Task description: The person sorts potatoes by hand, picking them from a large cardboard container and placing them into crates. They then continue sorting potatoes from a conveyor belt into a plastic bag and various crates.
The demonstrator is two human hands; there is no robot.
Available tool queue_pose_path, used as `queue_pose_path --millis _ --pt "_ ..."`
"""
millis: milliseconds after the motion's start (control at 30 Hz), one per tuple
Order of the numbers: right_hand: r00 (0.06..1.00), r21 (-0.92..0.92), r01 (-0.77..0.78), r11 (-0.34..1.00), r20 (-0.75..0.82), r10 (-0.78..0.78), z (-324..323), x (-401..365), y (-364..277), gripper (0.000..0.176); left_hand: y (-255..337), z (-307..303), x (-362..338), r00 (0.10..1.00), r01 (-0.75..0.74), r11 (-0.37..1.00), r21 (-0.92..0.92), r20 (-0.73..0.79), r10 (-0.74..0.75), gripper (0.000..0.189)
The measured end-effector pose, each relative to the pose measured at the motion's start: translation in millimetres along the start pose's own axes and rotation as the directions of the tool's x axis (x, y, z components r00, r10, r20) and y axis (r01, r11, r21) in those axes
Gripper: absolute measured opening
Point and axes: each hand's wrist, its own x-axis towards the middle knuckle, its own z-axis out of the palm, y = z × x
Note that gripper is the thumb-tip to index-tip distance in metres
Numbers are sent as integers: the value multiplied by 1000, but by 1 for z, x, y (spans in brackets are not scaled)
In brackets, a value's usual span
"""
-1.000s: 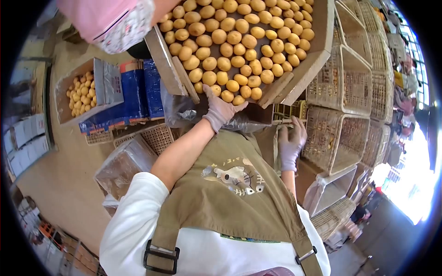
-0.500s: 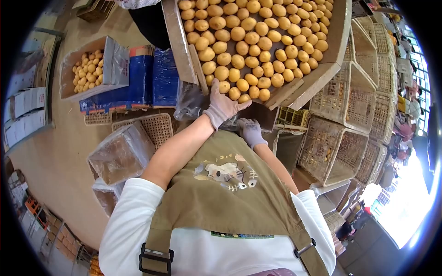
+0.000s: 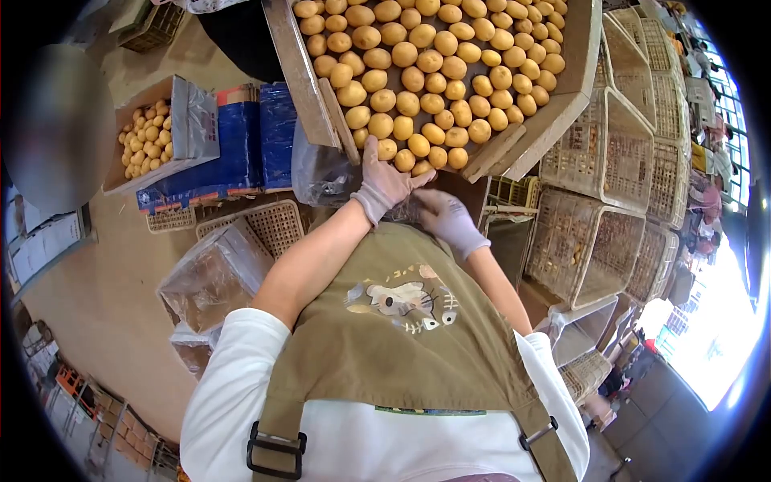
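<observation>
Many round yellow fruits (image 3: 430,61) lie on a wood-sided tray (image 3: 301,72) at the top of the view. My left hand (image 3: 384,181), in a pale glove, rests at the tray's near opening with its fingers apart, touching the nearest fruits. My right hand (image 3: 454,221), also gloved, is just right of it and lower, blurred; its fingers point toward my left hand, and what they hold, if anything, cannot be made out. Clear plastic (image 3: 321,173) hangs beside and below my left hand.
A lined box of fruit (image 3: 197,120) sits on blue cartons (image 3: 241,149) at the left. Plastic-lined boxes (image 3: 213,273) and a woven crate (image 3: 277,229) are below. Stacked crates (image 3: 562,241) line the right side. A person in dark clothing (image 3: 241,40) stands beyond the tray.
My right hand has risen toward the tray's opening and closer to my left hand. My left hand stays at the fruits. The view has shifted slightly, and a grey blur has appeared at upper left.
</observation>
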Motion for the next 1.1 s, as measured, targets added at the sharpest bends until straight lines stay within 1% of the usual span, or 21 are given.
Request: queue_pose_path --millis 67,100,133,200,233,300,333,367,400,433,467,533,567,600,667,700,767,833,933,967,1100 --pt "998 -64 22 998 -55 -25 -35 17 -36 21 2 -5 3 997 31 998 -57 68 -27 84" --pt "936 -168 174 970 -279 -216 -39 25 -39 22 5 -18 7 989 74 991 -112 133 -59 84" --pt "916 -195 156 968 -339 -215 -46 34 -36 30 7 -20 8 976 119 979 -163 201 -85 84" --pt "844 -558 -76 826 -477 -245 -51 58 -40 42 5 -15 7 995 75 993 -95 69 -69 80" --pt "914 -556 -24 831 -349 -207 -52 57 -38 46 3 -11 2 998 60 997 -56 -2 -60 78" --pt "989 -532 74 844 -73 -132 -55 57 -30 53 1 -2 -5 978 76 995 72 -202 -60 69" --pt "995 -308 -21 951 -103 -11 -61 65 -23 48 1 0 -7 954 89 988 128 -297 -47 64" --pt "981 -456 -28 889 -186 -64 -69 65 -18 44 5 -19 -2 947 132 980 151 -312 -80 50" --pt "958 -590 -47 806 -255 -131 -78 64 -15 41 6 -13 -8 912 189 916 354 -409 -30 45" --pt "977 -541 -58 839 -202 -64 -86 65 -9 38 1 -15 -8 909 135 881 454 -410 72 49" --pt "979 -358 -100 928 -203 27 -89 70 -2 37 -2 -15 -7 900 88 828 554 -401 172 53" --pt "935 -274 -193 942 -342 92 -101 81 -17 40 2 -17 -5 948 24 919 393 -301 104 64" --pt "896 -534 -119 837 -420 -142 -96 82 -13 47 3 -17 -3 967 0 953 304 -242 77 69" --pt "962 -520 -158 840 -271 13 -89 79 -14 56 0 -8 -1 950 -38 971 235 -293 108 74" --pt "988 -672 -68 737 -148 -44 -77 63 -12 60 -5 23 -6 903 -126 987 104 -401 157 84" --pt "997 -665 -48 745 -76 -3 -78 62 -11 60 -4 31 -12 955 -115 989 89 -265 135 88" --pt "999 -693 -40 720 -13 43 -78 59 -13 58 -4 30 -11 965 -93 993 78 -239 109 88" --pt "997 -724 -47 688 5 73 -76 59 -14 56 -1 23 -7 978 -56 992 112 -196 77 88" --pt "998 -731 -51 681 -6 68 -75 59 -16 55 0 21 -7 990 -61 996 71 -122 69 87" --pt "996 -735 -61 675 1 92 -76 59 -19 54 -2 22 -6 976 -85 993 81 -193 99 87" --pt "996 -719 -67 692 -1 95 -77 58 -26 52 -2 22 -6 969 -88 995 52 -226 98 87"
